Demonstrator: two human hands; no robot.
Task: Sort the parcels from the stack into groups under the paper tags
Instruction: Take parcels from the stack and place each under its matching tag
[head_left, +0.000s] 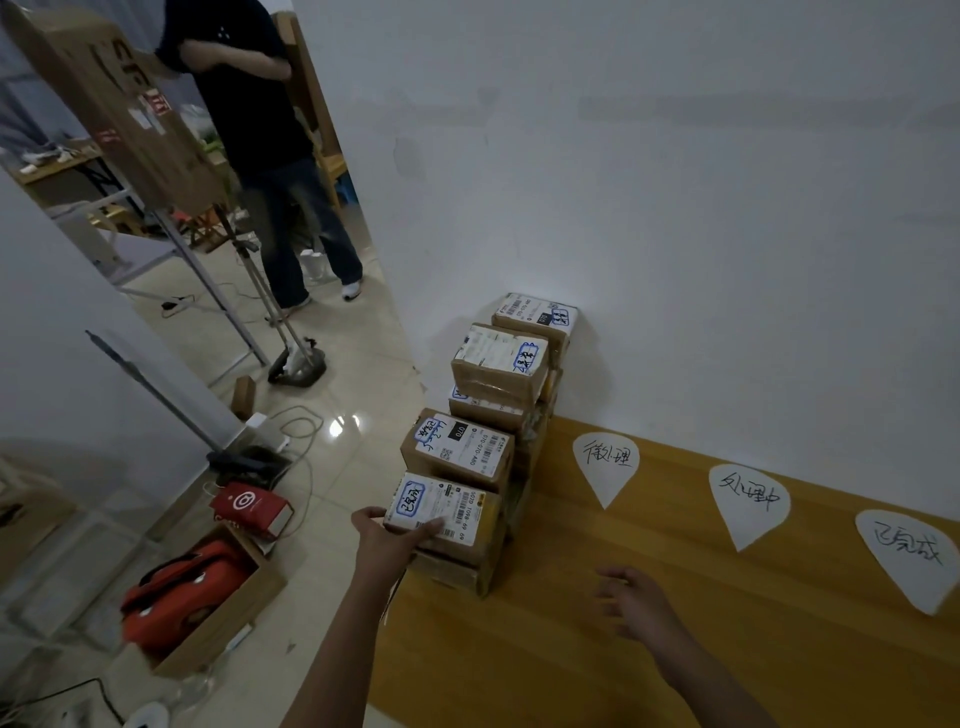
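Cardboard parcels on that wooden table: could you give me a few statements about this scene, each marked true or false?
1. The left hand grips the nearest brown cardboard parcel. True.
2. The right hand holds a parcel. False: it hovers open above the orange wooden table, holding nothing.
3. Three white teardrop paper tags lie on the table. True.
4. Parcels lie below the tags. False: every parcel is in the stack by the white wall.

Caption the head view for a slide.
Left hand grips the nearest parcel of the stack on the wooden table; right hand hovers open near three paper tags.
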